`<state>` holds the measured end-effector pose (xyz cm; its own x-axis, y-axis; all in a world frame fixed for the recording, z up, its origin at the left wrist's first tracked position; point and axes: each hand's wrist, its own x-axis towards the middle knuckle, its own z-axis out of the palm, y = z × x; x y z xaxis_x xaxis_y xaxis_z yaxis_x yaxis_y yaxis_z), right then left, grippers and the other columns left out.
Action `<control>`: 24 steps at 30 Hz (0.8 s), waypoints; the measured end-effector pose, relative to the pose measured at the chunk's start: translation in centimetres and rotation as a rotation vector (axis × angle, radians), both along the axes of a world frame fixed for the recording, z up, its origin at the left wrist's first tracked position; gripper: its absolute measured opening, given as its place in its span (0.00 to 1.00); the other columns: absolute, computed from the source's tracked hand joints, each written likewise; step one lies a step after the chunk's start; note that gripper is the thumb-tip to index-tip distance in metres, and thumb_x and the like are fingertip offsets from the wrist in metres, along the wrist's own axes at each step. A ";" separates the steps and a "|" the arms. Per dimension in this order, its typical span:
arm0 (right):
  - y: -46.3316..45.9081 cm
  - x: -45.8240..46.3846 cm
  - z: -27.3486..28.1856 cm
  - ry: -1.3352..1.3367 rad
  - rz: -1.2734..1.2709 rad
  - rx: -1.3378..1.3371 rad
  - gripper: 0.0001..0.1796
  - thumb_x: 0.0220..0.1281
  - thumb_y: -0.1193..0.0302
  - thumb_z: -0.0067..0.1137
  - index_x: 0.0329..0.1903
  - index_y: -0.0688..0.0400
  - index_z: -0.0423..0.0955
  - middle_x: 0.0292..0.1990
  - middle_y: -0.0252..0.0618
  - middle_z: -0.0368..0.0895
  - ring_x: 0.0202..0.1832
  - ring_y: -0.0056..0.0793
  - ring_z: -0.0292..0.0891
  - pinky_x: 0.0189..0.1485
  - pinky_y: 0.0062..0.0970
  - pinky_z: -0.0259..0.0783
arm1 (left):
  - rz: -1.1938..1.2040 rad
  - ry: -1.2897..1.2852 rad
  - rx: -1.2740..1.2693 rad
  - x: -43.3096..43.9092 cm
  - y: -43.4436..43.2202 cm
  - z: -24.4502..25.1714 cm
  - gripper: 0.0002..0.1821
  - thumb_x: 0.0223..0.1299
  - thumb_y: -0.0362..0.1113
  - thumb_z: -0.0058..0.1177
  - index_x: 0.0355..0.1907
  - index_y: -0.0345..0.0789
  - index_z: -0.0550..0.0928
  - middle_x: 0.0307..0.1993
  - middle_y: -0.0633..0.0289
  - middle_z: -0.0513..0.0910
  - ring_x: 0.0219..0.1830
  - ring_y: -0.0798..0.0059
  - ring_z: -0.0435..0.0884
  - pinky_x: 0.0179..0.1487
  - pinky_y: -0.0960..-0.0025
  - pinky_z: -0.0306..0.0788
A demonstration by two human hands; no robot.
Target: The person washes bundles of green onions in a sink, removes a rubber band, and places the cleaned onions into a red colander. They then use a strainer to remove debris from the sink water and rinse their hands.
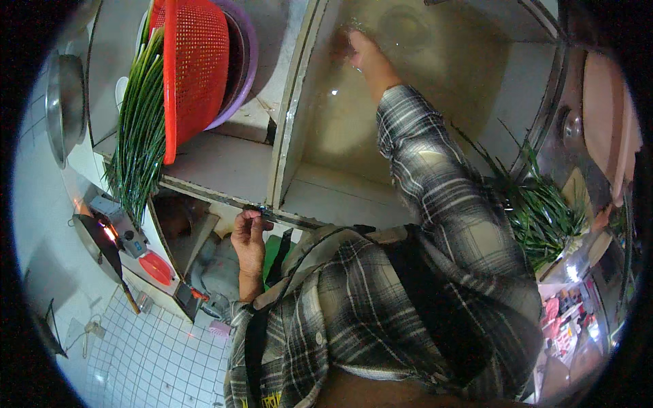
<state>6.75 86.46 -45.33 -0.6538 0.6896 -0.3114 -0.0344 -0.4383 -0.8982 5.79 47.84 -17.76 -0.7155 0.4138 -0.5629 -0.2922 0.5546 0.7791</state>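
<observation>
Murky water partly fills a tiled sink basin [352, 153]. My right hand [363, 51] reaches into it, its fingers partly under the water, so whether they hold anything is hidden. At the basin's front edge, near the divider, my left hand [250, 229] has its thumb and fingertips together at the rim; I cannot tell if something small is between them. Left of the basin, a red plastic colander [201, 66] stands tilted against a purple basin [252, 46]. Long green stalks, seemingly scallions or garlic chives [140, 122], hang beside the colander.
More green leafy stalks [546, 219] lie right of the sink, near a large pinkish basin [604, 112]. At the left, a wok [99, 245] sits over a lit gas burner [109, 232], beside a red dish [156, 268]. A metal pan [69, 102] stands farther back.
</observation>
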 end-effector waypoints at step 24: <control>-0.2 11.2 21.6 0.239 -0.002 -0.536 0.33 0.61 0.55 0.40 0.59 0.67 0.49 0.58 0.55 0.54 0.58 0.52 0.55 0.58 0.46 0.56 | -0.066 0.030 0.023 -0.4 -0.2 -1.1 0.05 0.59 0.31 0.44 0.35 0.32 0.72 0.24 0.67 0.74 0.23 0.81 0.73 0.30 0.78 0.69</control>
<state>17.91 86.30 -23.75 -0.7478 0.4776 -0.4612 -0.2097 -0.8290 -0.5185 5.38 47.60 -18.82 -0.7026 0.4732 -0.5315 -0.2319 0.5539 0.7997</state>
